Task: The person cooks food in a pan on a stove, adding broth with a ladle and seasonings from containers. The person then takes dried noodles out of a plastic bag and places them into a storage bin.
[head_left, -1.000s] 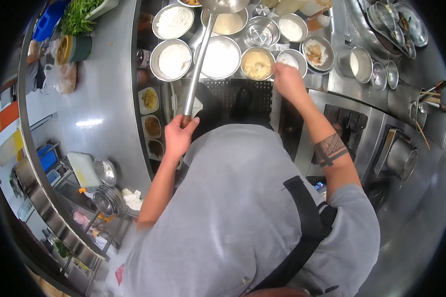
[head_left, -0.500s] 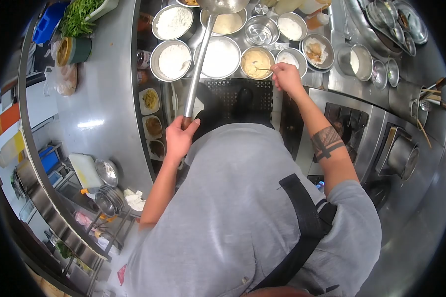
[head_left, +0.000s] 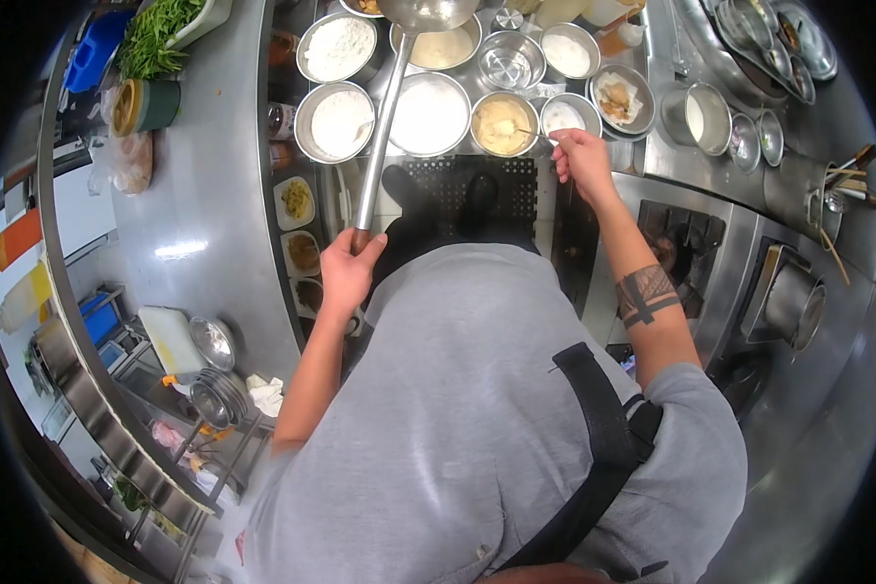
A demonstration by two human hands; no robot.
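Note:
My left hand [head_left: 348, 274] is closed round the wooden grip of a long-handled ladle [head_left: 386, 136], whose wide metal bowl reaches the top edge of the view, above the seasoning pots. With its fingers pinched, my right hand [head_left: 584, 167] grips the thin handle of a spoon [head_left: 534, 132]. The spoon's head is in a round metal pot of pale yellow powder [head_left: 503, 141], with a lump of powder about it. Just beyond the right fingers is a pot of white granules [head_left: 563, 117]. A larger pot of white powder [head_left: 428, 115] lies beneath the ladle's handle.
More pots of white powder [head_left: 338, 119] stand along the counter, beside a bowl of clear liquid [head_left: 511, 62] and a paper-lined bowl of brown pieces [head_left: 618, 100]. At right are a stove [head_left: 691, 229] and a tall utensil pot [head_left: 796, 195]. A steel worktop [head_left: 195, 195] runs along the left.
My right hand has shifted slightly right and down, and the powder in the yellow pot is now heaped about the spoon. My left hand and the ladle have moved very little.

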